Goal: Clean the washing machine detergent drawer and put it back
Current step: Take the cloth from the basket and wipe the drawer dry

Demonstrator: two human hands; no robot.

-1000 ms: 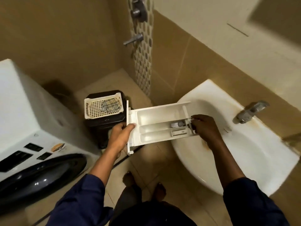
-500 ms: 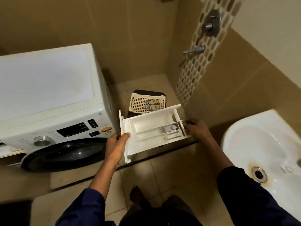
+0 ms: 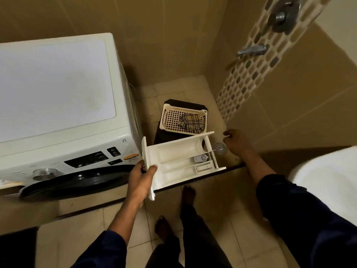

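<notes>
- My left hand (image 3: 142, 176) grips the front panel end of the detergent drawer (image 3: 181, 161), thumb on the inside face, fingers wrapped behind it.
- My right hand (image 3: 236, 142) is off the drawer, just beyond its far end, fingers loosely curled and holding nothing.
- The drawer hangs in the air above the floor, open side up, just right of the washing machine (image 3: 58, 105) and near its control panel.
- Writing: a small "6" mark sits on the machine's front corner; the panel labels and the orange sticker are too blurred to read.
- Behind the drawer, a cream basket (image 3: 173, 118) with a checked cloth (image 3: 191, 121) in it rests on a dark stool.
- The floor is beige tile with a round drain (image 3: 220, 147); tan wall tiles, a mosaic strip and a metal tap (image 3: 251, 50) fill the corner.
- A white sink (image 3: 326, 182) edges in at right.
</notes>
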